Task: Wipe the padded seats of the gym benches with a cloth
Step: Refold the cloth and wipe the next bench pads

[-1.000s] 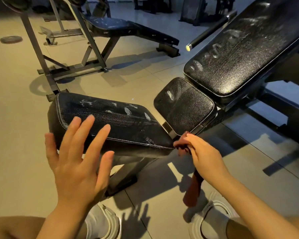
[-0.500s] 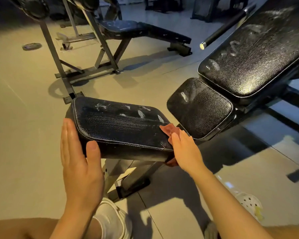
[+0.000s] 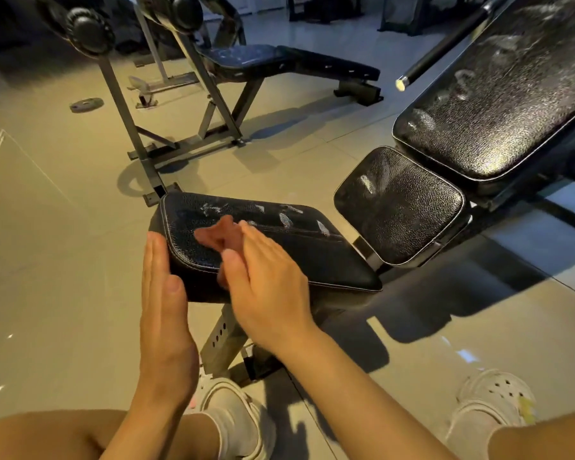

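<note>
The cloth (image 3: 217,237), a reddish-brown rag, is lying on the near pad (image 3: 279,250), close to its left end and just in from its front edge. The right hand (image 3: 266,287) is pressing down on it with straight fingers held together, so that only a crumpled corner is poking out beyond the fingertips and thumb. The left hand (image 3: 165,310) is standing edge-on with its fingers straight and together, the thumb touching the left end of the same pad, holding nothing.

Pale smears are showing along the far edge of the near pad. Off its right end, the square seat pad (image 3: 399,207) and the long inclined back pad (image 3: 498,104) of the adjoining bench are carrying similar marks.

Half a second ago the cloth and right hand were sitting at the pad's right front corner; they are now at the left end, next to the left hand. One second ago the right hand was pinching the cloth below that right corner and the left hand was spread open in the air.
</note>
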Demonstrator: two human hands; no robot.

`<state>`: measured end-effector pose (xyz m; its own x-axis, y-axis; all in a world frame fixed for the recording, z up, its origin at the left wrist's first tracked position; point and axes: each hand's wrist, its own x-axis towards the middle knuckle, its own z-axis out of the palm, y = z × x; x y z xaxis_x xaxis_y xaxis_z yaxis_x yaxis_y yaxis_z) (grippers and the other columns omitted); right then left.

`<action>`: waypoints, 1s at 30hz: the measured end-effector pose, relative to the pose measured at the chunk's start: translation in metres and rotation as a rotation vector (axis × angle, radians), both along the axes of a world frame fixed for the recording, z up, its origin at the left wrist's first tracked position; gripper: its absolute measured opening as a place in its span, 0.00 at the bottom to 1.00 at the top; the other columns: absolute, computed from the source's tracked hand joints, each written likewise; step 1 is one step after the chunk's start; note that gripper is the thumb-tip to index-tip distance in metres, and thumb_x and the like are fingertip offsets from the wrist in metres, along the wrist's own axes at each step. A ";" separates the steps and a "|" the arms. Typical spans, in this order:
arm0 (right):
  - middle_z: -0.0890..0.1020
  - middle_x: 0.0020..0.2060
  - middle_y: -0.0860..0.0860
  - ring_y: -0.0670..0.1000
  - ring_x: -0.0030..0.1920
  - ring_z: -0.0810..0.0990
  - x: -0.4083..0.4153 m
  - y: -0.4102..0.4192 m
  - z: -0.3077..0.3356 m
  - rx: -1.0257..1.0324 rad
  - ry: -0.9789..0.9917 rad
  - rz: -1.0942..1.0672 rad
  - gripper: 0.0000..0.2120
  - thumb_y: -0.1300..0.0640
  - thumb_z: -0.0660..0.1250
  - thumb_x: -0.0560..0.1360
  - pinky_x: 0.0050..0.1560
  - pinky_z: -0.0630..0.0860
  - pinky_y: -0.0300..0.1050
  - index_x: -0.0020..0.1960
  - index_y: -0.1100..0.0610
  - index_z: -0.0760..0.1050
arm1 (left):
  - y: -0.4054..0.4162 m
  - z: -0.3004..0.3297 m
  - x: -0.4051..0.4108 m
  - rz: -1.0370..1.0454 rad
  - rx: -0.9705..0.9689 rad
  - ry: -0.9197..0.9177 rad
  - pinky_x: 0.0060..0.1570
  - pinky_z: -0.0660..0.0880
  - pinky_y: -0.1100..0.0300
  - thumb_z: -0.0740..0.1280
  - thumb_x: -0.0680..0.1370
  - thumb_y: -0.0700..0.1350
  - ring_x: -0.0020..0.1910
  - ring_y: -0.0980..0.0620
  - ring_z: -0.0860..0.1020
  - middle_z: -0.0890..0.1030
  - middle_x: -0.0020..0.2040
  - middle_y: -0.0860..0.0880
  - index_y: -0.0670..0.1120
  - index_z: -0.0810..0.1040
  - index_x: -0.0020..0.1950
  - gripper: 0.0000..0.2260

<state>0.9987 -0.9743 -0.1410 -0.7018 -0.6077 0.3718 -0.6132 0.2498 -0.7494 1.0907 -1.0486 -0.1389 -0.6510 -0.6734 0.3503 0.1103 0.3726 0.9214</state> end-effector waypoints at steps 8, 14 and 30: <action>0.77 0.66 0.55 0.51 0.68 0.73 -0.019 0.020 -0.042 -0.042 0.440 -0.079 0.30 0.38 0.55 0.80 0.71 0.64 0.41 0.69 0.61 0.72 | -0.014 0.009 0.019 -0.076 0.150 0.041 0.74 0.56 0.54 0.60 0.66 0.77 0.73 0.62 0.63 0.66 0.74 0.60 0.53 0.60 0.76 0.45; 0.75 0.67 0.53 0.55 0.68 0.71 -0.074 0.098 -0.099 0.155 0.016 -0.350 0.36 0.35 0.47 0.76 0.67 0.69 0.53 0.72 0.57 0.69 | -0.009 0.002 0.015 -0.043 0.020 -0.009 0.76 0.52 0.47 0.53 0.76 0.70 0.76 0.60 0.58 0.62 0.76 0.58 0.49 0.58 0.78 0.37; 0.80 0.62 0.53 0.52 0.65 0.77 0.000 -0.008 -0.011 -0.068 -0.028 -0.321 0.35 0.39 0.42 0.78 0.65 0.73 0.54 0.66 0.57 0.77 | -0.019 0.035 0.025 -0.086 0.128 -0.112 0.66 0.65 0.67 0.56 0.69 0.75 0.69 0.66 0.67 0.68 0.71 0.65 0.63 0.62 0.71 0.33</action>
<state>0.9991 -0.9823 -0.1522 -0.8638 -0.3284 0.3820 -0.4905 0.3752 -0.7865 1.1155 -1.0680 -0.1037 -0.7383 -0.6481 0.1871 0.0302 0.2452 0.9690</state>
